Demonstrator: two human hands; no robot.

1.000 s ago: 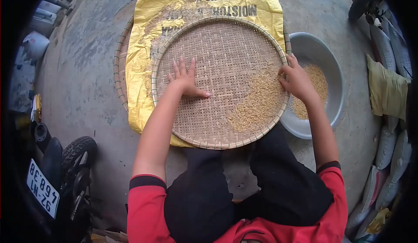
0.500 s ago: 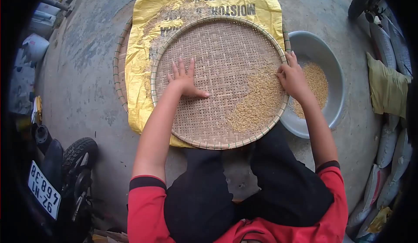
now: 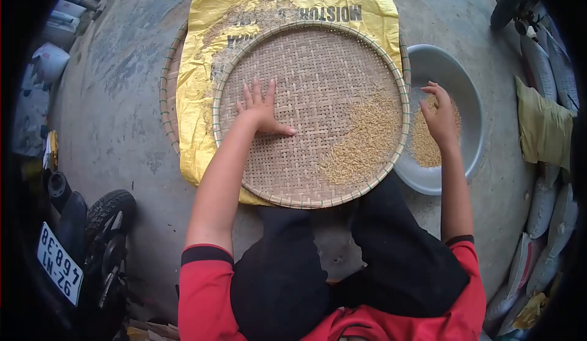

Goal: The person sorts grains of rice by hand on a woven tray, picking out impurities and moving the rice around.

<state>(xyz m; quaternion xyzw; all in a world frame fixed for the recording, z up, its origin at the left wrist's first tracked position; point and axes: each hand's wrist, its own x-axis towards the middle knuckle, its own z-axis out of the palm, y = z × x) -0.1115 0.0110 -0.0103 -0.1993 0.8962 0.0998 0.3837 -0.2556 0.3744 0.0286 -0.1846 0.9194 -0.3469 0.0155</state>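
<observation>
My left hand (image 3: 262, 112) rests with spread fingers on the left part of a round woven tray (image 3: 306, 66). Unhusked grain (image 3: 361, 142) lies in a patch on the tray's right side. Over a grey metal basin (image 3: 469, 127), my right hand (image 3: 440, 115) hovers with its fingers curved and apart, holding nothing that I can see. More grain (image 3: 423, 139) lies inside the basin, partly hidden by that hand. Beneath the tray is a yellow sack (image 3: 194, 109) with printed letters and scattered bits on it.
Under the yellow sack, the edge of another woven tray (image 3: 165, 96) shows. A motorbike wheel (image 3: 110, 216) and licence plate (image 3: 60, 263) are at the lower left. Filled sacks (image 3: 543, 203) line the right side, with a folded yellowish sack (image 3: 541, 121) on them.
My right hand has left the tray's right rim and moved right, over the basin, with its fingers now apart. My left hand stays in place.
</observation>
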